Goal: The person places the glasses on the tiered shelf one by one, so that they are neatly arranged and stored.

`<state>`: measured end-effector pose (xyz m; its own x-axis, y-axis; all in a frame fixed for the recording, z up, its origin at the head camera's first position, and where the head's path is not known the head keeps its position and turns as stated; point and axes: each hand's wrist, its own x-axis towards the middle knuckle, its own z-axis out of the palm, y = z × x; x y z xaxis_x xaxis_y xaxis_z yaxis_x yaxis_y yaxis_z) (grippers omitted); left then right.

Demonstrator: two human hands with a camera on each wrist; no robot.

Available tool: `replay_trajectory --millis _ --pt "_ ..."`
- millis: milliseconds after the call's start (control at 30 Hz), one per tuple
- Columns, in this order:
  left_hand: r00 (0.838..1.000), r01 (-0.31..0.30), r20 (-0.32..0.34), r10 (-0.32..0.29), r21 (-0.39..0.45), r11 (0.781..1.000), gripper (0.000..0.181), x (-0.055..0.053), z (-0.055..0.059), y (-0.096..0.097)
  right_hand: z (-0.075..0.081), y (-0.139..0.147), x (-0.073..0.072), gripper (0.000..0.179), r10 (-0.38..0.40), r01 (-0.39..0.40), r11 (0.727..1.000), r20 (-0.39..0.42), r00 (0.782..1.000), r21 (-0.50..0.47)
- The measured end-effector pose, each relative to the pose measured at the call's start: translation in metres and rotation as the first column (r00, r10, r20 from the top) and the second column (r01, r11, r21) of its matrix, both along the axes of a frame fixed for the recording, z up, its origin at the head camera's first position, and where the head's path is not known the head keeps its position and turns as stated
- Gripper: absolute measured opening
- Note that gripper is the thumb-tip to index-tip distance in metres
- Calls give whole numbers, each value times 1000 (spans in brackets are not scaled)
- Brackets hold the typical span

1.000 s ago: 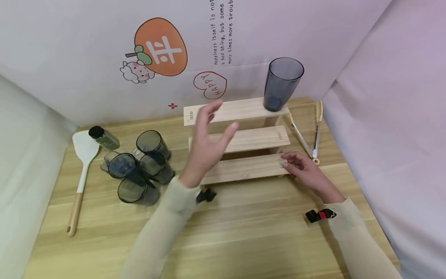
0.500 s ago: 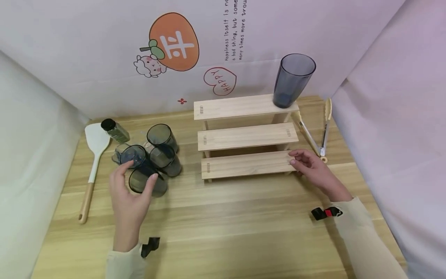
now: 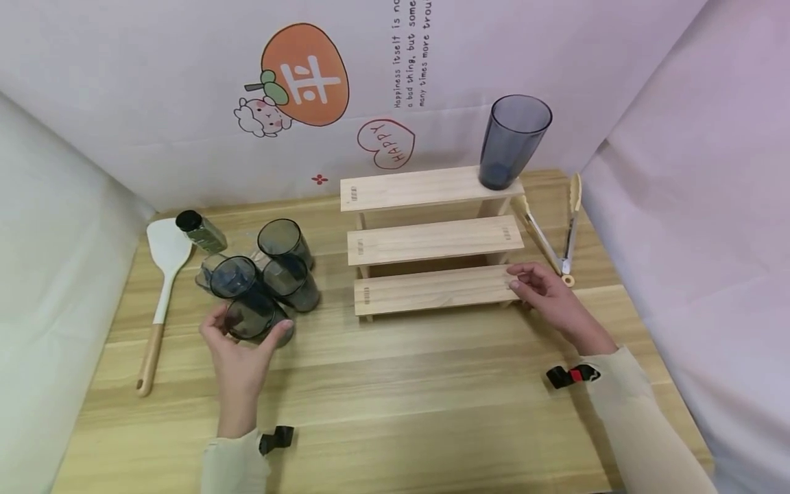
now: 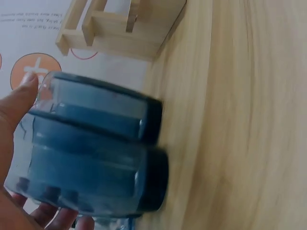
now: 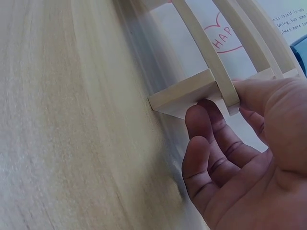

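My left hand (image 3: 241,363) is at the front drinking glass (image 3: 252,320) of a cluster of smoky blue-grey glasses on the left. Its thumb lies on one side of that glass and its fingers curl round the other. In the left wrist view, the glass (image 4: 91,163) stands on the table beside another glass (image 4: 105,103). My right hand (image 3: 549,302) pinches the right end of the lowest step of a three-tier wooden rack (image 3: 426,291). The right wrist view has its fingertips under the step's end (image 5: 225,91). One tall glass (image 3: 515,140) stands on the rack's top step.
Behind the held glass are several more, one a handled glass (image 3: 233,274). A white spatula (image 3: 165,281) and a black-capped spice jar (image 3: 202,232) lie at the left. Tongs (image 3: 564,240) lie spread right of the rack. White cloth (image 3: 185,82) hangs behind the wooden table (image 3: 395,405).
My left hand has swung from over the rack leftward to the glasses, and its fingers have come round the front one. My right hand stays on the rack's end. The head view shifted slightly.
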<state>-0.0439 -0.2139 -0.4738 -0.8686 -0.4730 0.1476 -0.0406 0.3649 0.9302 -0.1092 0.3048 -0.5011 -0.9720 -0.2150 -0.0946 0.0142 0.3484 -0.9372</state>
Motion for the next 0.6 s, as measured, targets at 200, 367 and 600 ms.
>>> replay_trajectory --millis 200,367,600 --pt "998 -44 -31 46 67 997 85 -3 -2 7 0 -1 0 37 -3 3 1000 -8 1000 -9" --pt "998 -11 -59 18 118 993 83 1 -3 9 -1 -1 -1 38 2 -2 1000 -6 1000 -15" --pt "988 114 -117 -99 126 985 84 9 -8 7 1 -2 0 38 6 -7 999 -6 1000 -32"
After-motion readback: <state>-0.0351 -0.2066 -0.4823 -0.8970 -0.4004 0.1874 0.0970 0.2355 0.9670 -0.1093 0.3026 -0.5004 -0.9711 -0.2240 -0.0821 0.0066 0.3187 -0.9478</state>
